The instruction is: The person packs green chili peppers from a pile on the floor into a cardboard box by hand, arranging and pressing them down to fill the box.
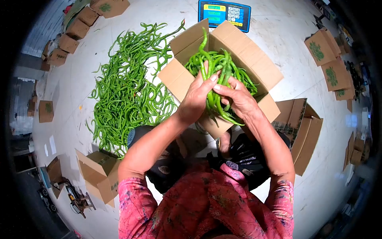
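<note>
Both my hands are closed round a bunch of long green chili peppers (215,102), held above an open cardboard box (247,51). My left hand (197,95) grips the bunch from the left, and my right hand (239,96) from the right, with the thumbs close together. Several peppers stick out above and below my fingers. More green peppers (244,79) lie inside the box under my hands. Its flaps are folded outward. My palms and some fingertips are hidden behind the bunch.
A large heap of green peppers (119,91) covers the floor on the left. A digital scale display (225,15) stands behind the box. Open cartons stand at lower left (97,175) and right (304,137). More boxes (332,77) line both sides.
</note>
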Motion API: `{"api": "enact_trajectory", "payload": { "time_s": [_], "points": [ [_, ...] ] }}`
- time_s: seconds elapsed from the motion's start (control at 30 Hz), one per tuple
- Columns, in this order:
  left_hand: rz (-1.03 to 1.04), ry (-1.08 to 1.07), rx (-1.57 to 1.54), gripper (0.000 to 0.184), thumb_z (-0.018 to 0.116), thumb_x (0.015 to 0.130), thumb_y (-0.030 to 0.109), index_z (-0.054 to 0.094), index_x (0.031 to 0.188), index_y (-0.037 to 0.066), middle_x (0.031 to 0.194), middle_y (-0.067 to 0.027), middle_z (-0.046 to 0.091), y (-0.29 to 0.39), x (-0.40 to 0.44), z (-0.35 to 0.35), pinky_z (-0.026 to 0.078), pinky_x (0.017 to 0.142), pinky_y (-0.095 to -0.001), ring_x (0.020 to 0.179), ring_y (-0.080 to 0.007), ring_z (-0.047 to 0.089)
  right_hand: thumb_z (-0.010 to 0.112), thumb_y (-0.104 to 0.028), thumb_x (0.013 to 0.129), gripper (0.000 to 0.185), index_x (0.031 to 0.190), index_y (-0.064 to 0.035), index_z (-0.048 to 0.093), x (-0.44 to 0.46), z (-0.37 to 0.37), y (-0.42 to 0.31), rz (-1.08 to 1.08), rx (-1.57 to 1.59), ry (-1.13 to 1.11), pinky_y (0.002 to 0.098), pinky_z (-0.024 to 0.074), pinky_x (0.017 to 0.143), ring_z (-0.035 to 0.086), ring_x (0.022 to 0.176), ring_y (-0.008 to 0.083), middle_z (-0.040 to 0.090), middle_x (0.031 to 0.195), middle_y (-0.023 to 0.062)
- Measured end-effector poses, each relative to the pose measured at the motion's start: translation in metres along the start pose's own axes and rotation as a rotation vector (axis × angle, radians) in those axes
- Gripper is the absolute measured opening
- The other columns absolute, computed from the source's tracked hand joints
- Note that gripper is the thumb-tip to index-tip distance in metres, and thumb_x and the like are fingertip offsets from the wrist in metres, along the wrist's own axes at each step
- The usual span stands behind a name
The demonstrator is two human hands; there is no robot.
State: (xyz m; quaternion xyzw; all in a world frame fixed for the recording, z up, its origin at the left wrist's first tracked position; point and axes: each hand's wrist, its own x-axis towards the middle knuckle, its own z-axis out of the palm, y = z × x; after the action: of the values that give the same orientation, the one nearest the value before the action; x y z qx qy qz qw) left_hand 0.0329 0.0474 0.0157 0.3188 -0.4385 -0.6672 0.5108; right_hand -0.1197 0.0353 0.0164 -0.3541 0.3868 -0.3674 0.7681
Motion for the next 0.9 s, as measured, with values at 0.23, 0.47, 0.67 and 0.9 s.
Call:
{"api": "enact_trajectory", "payload": {
  "time_s": [0.23,0.47,0.67,0.9],
  "points": [
    [0.031,-0.034,0.067,0.038,0.041,0.100,0.014,0.043,0.134,-0.002,0.128,-0.0129,0.053,0.021,-0.005,0.002,0.043,0.098,-0.0303,0.114,-0.0196,0.055,0.064,-0.017,0.090,0.033,0.120,-0.0058,0.055,-0.001,0.005,-0.001,-0.119,0.190,0.012,0.0316,0.0472,0.090,0.058,0.100,0.0147,0.061,0.108,0.0026],
    [-0.077,0.058,-0.113,0.031,0.047,0.100,0.014,0.053,0.125,-0.003,0.113,-0.0099,0.062,0.005,-0.006,0.007,0.047,0.092,-0.0288,0.106,-0.0149,0.059,0.069,-0.022,0.089,0.033,0.114,-0.0040,0.057,0.008,-0.004,0.006,-0.065,0.248,0.041,0.0280,0.0518,0.083,0.063,0.091,0.0125,0.064,0.103,0.0051],
    [-0.082,0.244,-0.170,0.029,0.049,0.099,0.021,0.053,0.117,-0.002,0.094,-0.0096,0.061,0.022,-0.004,0.000,0.048,0.078,-0.0273,0.086,-0.0150,0.058,0.073,-0.023,0.086,0.030,0.106,-0.0043,0.059,0.003,-0.007,-0.018,-0.128,0.163,0.203,0.0157,0.0396,0.047,0.054,0.064,0.0033,0.063,0.086,-0.0003],
    [-0.075,0.316,-0.323,0.032,0.046,0.101,0.026,0.052,0.118,-0.001,0.089,-0.0087,0.058,0.031,0.003,-0.026,0.048,0.081,-0.0303,0.089,-0.0183,0.058,0.072,-0.026,0.087,0.025,0.089,-0.0047,0.060,0.007,-0.059,-0.041,-0.351,0.249,0.459,0.0177,0.0338,0.041,0.050,0.054,0.0076,0.062,0.077,0.0054]
  ]
}}
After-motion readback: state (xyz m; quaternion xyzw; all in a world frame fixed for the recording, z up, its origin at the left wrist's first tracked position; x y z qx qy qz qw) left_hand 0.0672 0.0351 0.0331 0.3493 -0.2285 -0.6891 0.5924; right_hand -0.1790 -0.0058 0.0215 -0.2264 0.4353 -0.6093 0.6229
